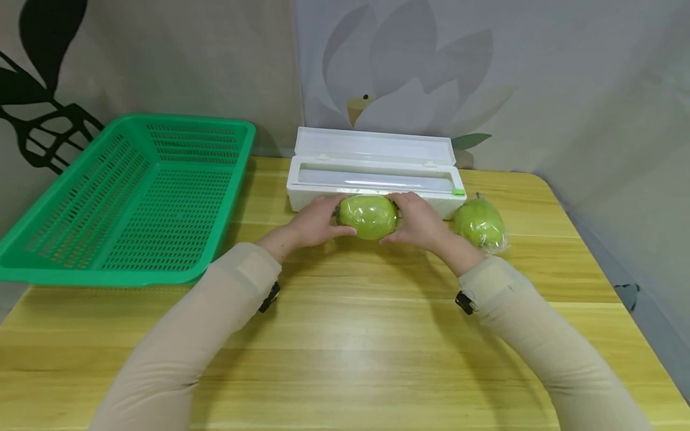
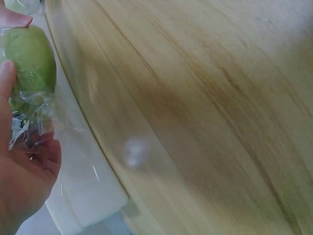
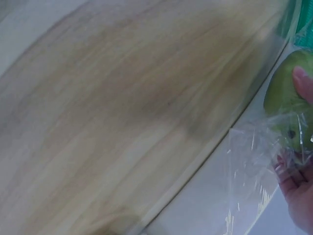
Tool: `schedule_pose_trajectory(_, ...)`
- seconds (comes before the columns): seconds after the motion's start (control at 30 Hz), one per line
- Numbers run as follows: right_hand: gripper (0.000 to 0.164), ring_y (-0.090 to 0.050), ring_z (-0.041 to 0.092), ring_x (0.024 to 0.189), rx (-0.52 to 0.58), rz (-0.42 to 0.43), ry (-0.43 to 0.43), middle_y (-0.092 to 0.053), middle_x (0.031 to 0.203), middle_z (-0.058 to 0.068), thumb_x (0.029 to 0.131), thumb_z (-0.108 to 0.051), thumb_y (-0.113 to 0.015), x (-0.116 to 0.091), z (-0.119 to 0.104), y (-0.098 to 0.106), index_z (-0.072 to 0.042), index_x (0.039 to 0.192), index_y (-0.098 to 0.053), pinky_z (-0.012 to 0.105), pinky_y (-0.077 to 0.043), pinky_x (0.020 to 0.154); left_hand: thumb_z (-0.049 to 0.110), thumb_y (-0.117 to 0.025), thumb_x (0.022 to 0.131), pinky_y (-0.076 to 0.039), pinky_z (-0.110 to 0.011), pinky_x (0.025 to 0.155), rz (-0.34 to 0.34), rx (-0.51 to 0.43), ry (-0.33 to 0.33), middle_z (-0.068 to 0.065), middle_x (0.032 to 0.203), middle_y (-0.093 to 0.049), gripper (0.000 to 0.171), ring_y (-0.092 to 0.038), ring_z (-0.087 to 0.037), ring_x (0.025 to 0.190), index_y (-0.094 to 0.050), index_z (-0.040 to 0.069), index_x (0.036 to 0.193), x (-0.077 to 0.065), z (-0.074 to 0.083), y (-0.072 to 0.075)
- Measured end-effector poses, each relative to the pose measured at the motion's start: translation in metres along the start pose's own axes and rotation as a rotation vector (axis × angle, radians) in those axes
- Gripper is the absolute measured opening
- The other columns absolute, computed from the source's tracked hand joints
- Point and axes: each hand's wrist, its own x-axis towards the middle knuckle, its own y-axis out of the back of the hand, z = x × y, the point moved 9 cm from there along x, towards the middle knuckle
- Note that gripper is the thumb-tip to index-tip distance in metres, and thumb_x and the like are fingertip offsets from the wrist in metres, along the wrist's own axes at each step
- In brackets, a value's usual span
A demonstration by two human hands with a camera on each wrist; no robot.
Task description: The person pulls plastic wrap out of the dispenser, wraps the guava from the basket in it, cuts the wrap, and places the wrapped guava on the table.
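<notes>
An oval green fruit [image 1: 369, 216] in clear cling film is held between both hands, in front of a white cling film dispenser [image 1: 377, 143]. My left hand [image 1: 315, 222] grips its left end, thumb at the near side. My right hand [image 1: 421, 222] grips the right end the same way. Crumpled film [image 2: 32, 117] gathers at the fruit's end by the left palm in the left wrist view. In the right wrist view, a loose flap of film [image 3: 249, 152] spreads from the fruit's other end, near a dark spot, over the curled fingers [image 3: 288, 178].
Right of the dispenser sits a second film-wrapped green fruit [image 1: 481, 222] with a short stem. The dispenser's lid stands raised, showing the film roll [image 1: 372, 178] and a green slider [image 1: 458, 192]. A green plastic basket [image 1: 215, 233] takes up the wooden table's left side; a wall closes the back.
</notes>
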Motion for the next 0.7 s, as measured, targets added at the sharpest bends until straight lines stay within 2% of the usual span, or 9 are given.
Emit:
schedule_pose_trajectory(0.3, 0.088, -0.052, 0.032, 0.115, 0.004, -0.011, 0.010, -0.059, 0.122, 0.017, 0.056, -0.030, -0.090, 0.0008, -0.0019, -0.0002, 0.001, 0.128, -0.050, 0.046, -0.042, 0.101, 0.047, -0.067, 0.082, -0.033, -0.044, 0.111, -0.006, 0.063, 0.022, -0.010, 0.141, -0.047, 0.078, -0.043, -0.028, 0.131, -0.034, 0.012, 0.143, 0.0007, -0.0027, -0.0005)
schedule_pose_trajectory(0.43, 0.088, -0.053, 0.032, 0.114, 0.014, -0.010, 0.004, -0.059, 0.122, 0.016, 0.056, -0.031, -0.089, 0.0016, 0.0001, -0.0015, 0.000, 0.128, -0.050, 0.045, -0.043, 0.100, 0.049, -0.065, 0.082, -0.029, -0.046, 0.112, -0.008, 0.079, 0.034, -0.008, 0.142, -0.047, 0.078, -0.042, -0.028, 0.132, -0.033, 0.014, 0.144, 0.0008, -0.0037, -0.0006)
schedule_pose_trajectory(0.7, 0.089, -0.054, 0.031, 0.114, 0.024, -0.027, -0.006, -0.059, 0.122, 0.015, 0.056, -0.032, -0.089, 0.0026, 0.0027, -0.0052, -0.001, 0.129, -0.049, 0.045, -0.043, 0.100, 0.049, -0.066, 0.082, -0.028, -0.050, 0.111, -0.013, 0.097, 0.048, -0.009, 0.139, -0.050, 0.077, -0.044, -0.028, 0.130, -0.035, 0.012, 0.142, 0.0006, -0.0050, -0.0009)
